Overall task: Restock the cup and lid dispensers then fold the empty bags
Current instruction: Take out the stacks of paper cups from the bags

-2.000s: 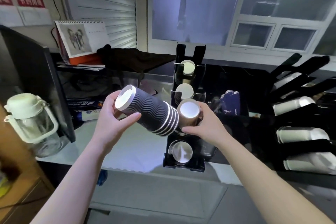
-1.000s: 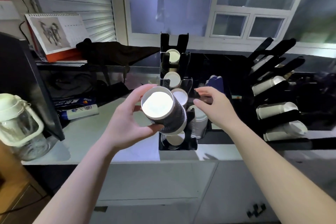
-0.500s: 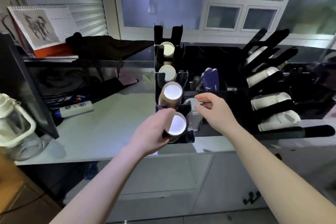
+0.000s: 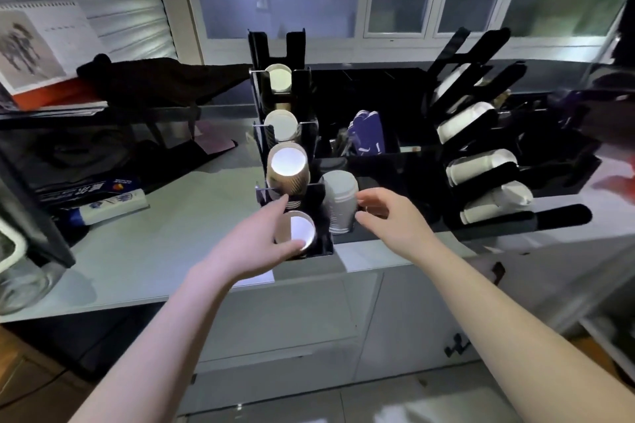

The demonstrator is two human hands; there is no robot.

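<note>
A black tiered cup dispenser [image 4: 314, 197] stands on the grey counter, with cup stacks lying in its slots, bottoms toward me. My left hand [image 4: 254, 245] grips the end of the dark ribbed cup stack [image 4: 303, 229] sitting in the lowest slot, thumb under its base and index finger over the top. A brown stack [image 4: 288, 165] fills the slot above. My right hand [image 4: 390, 216] hovers with loosely curled fingers beside an upside-down stack of white cups [image 4: 340, 203], holding nothing. No bags are visible.
An angled black lid rack [image 4: 556, 220] with white lid stacks [image 4: 481, 166] stands at the right. A tray behind holds blue packets [image 4: 369, 130]. A glass jar [image 4: 20, 271], a tube [image 4: 110, 204], a calendar [image 4: 37, 41] and a black cloth [image 4: 154, 79] lie left.
My left hand carried the dark cup stack from in front of me down into the dispenser's lowest slot. My right hand let go of a brown stack and shifted beside the white cups.
</note>
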